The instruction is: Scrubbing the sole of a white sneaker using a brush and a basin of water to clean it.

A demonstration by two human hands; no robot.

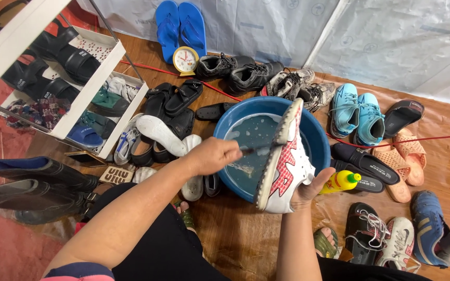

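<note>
The left hand (212, 155) grips a dark brush (251, 150) against a white-and-red studded sports shoe (283, 165), which the right hand (308, 188) clasps above a round blue plastic basin of soapy water (316, 138).

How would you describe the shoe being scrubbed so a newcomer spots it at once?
Find the blue basin mid-floor. Over its right rim, the right hand holds a white sports shoe with red jagged markings, sole facing left. It is the only shoe off the floor.

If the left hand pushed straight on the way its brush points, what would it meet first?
Probably the white and red sports shoe held by the right hand; the left hand aims its brush at the sole, over the blue plastic basin.
</note>
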